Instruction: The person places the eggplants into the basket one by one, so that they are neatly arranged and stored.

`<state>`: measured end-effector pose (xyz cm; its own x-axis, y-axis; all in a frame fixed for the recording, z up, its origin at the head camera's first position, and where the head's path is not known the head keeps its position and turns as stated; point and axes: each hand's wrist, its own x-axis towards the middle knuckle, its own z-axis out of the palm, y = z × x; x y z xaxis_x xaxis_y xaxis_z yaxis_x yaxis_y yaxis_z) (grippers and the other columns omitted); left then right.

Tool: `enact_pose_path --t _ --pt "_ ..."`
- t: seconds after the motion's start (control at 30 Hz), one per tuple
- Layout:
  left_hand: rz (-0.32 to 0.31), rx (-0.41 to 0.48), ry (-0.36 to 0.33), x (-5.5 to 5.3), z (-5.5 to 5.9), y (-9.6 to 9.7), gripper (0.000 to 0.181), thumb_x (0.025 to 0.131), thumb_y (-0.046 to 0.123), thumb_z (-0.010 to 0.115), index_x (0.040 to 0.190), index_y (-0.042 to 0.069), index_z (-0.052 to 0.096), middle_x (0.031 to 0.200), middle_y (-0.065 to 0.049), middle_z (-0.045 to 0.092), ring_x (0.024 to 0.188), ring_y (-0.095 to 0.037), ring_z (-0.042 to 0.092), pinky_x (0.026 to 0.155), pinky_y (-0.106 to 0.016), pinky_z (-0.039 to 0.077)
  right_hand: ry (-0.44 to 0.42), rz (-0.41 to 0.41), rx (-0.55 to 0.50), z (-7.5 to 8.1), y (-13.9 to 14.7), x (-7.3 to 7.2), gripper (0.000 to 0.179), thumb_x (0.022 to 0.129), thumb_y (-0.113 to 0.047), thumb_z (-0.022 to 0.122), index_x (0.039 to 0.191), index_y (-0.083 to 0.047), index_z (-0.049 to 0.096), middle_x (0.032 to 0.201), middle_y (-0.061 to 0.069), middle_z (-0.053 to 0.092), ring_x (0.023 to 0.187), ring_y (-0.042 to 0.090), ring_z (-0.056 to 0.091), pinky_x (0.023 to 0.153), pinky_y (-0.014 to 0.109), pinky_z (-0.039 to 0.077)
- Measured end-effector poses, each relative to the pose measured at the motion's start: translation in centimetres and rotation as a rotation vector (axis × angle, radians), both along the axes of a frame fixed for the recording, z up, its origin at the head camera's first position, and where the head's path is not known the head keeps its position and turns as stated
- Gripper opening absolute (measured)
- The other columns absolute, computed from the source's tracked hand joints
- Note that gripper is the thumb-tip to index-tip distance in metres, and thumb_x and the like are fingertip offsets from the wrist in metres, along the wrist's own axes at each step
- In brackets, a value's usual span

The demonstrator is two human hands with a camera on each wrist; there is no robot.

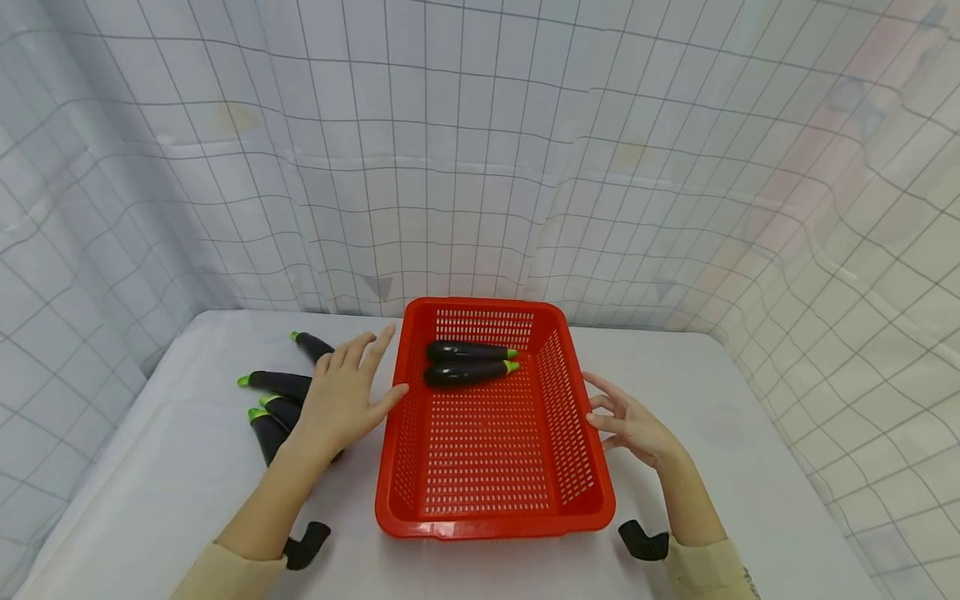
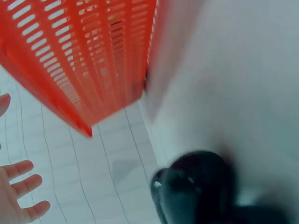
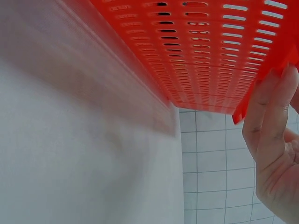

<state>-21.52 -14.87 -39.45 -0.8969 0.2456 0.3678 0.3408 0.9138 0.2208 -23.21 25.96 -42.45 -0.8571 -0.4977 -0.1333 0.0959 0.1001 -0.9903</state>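
Note:
A red perforated plastic basket (image 1: pixel 487 450) stands on the white table in the middle of the head view. Two dark eggplants (image 1: pixel 467 372) with green stem ends lie side by side at its far end. My left hand (image 1: pixel 341 400) is spread by the basket's left rim, its thumb tip overlapping that rim in the head view. Below and left of this hand lie several loose eggplants (image 1: pixel 279 383), partly covered by it. My right hand (image 1: pixel 630 425) is at the right rim, fingers relaxed and slightly bent, with fingertips right at the edge (image 3: pixel 287 70).
White cloth with a dark grid (image 1: pixel 480 167) hangs behind and at both sides of the table (image 1: pixel 697 400). Black wrist-worn pieces (image 1: pixel 643 540) show near both sleeves. Dark eggplants (image 2: pixel 194 186) appear blurred close to the left wrist camera.

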Motion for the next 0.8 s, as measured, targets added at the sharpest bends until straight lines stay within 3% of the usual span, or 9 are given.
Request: enact_pose_path --t 0.27,0.4,0.5,0.57,0.67,0.73,0.8 --pt "0.139 0.306 -0.013 2.8 -1.1 -4.6 0.08 0.087 0.041 0.057 0.148 0.013 0.012 0.132 -0.026 0.037 0.118 -0.046 0.034 0.089 -0.067 0.026 -0.015 -0.027 0.024 0.3 -0.1 0.1 0.069 0.09 -0.007 0.056 0.147 -0.013 0.017 0.108 0.012 0.053 0.086 0.021 0.062 0.063 0.04 0.054" --pt "0.177 0.509 0.0 4.0 -1.8 -6.5 0.08 0.088 0.033 0.058 0.147 0.009 0.01 0.127 -0.027 0.039 0.112 -0.045 0.037 0.084 -0.063 0.029 -0.024 -0.032 0.029 0.2 0.1 0.1 0.069 0.09 -0.007 0.056 0.147 -0.013 0.018 0.107 0.012 0.054 0.086 0.021 0.062 0.064 0.042 0.054" --pt "0.213 0.648 -0.015 4.8 -2.2 -7.8 0.079 0.088 0.026 0.058 0.147 0.009 0.009 0.126 -0.027 0.038 0.109 -0.042 0.039 0.084 -0.054 0.032 -0.028 -0.026 0.034 0.2 0.2 0.1 0.068 0.09 -0.008 0.055 0.147 -0.013 0.017 0.106 0.012 0.055 0.086 0.021 0.062 0.066 0.043 0.053" --pt "0.261 0.72 -0.055 5.4 -2.5 -8.5 0.077 0.089 0.026 0.056 0.148 0.012 0.007 0.126 -0.023 0.039 0.108 -0.033 0.042 0.085 -0.042 0.034 -0.032 -0.02 0.036 0.1 0.3 0.1 0.068 0.091 -0.008 0.055 0.147 -0.013 0.017 0.106 0.012 0.056 0.086 0.021 0.062 0.066 0.043 0.053" --pt "0.336 0.842 -0.143 6.1 -3.0 -9.4 0.075 0.092 0.027 0.054 0.148 0.017 0.006 0.121 -0.006 0.044 0.1 -0.009 0.047 0.078 -0.019 0.036 -0.038 -0.008 0.031 0.1 0.4 0.2 0.068 0.091 -0.006 0.054 0.147 -0.013 0.016 0.105 0.012 0.057 0.085 0.021 0.063 0.066 0.042 0.053" --pt "0.364 0.983 -0.2 6.6 -3.3 -10.0 0.073 0.092 0.026 0.053 0.148 0.02 0.006 0.113 0.006 0.045 0.091 0.004 0.047 0.072 -0.009 0.035 -0.041 0.0 0.025 0.1 0.5 0.3 0.068 0.091 -0.005 0.053 0.147 -0.013 0.016 0.105 0.012 0.057 0.085 0.021 0.063 0.066 0.042 0.053" --pt "0.376 1.153 -0.239 7.0 -3.8 -10.6 0.071 0.093 0.024 0.053 0.148 0.021 0.007 0.105 0.013 0.045 0.085 0.01 0.048 0.069 -0.006 0.038 -0.045 0.008 0.014 0.1 0.5 0.4 0.068 0.091 -0.004 0.053 0.147 -0.012 0.015 0.104 0.012 0.057 0.085 0.02 0.063 0.066 0.042 0.053"
